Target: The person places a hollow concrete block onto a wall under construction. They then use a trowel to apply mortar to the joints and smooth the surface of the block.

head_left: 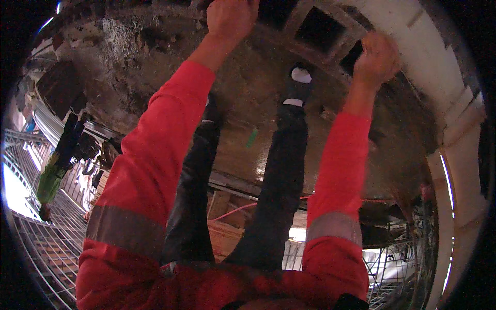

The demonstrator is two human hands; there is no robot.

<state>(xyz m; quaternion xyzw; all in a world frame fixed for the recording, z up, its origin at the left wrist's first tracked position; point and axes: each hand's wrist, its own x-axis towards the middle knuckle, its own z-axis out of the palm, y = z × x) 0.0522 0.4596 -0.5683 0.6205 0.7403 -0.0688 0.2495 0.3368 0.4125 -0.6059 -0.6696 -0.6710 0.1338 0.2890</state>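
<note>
Both my arms, in red sleeves with grey bands, reach forward over a brown, shiny floor. My left hand [232, 18] is closed at the top edge, and the frame cuts off its fingers. Farther right, my right hand [378, 58] is curled closed beside a dark square opening. Between the hands lies a greyish-brown block-like piece [306, 45] with several square openings. I cannot make out whether either hand grips this piece or something else, since the fingertips are hidden and the area is dim.
My legs [289, 155] and a dark shoe [301, 76] stand below the openings. A pale wall [426, 46] curves along the right. Wire mesh [51, 243] and a long dark-and-green thing [50, 181] are at the left. A small green strip [251, 137] lies on the floor near a pink cord [235, 211].
</note>
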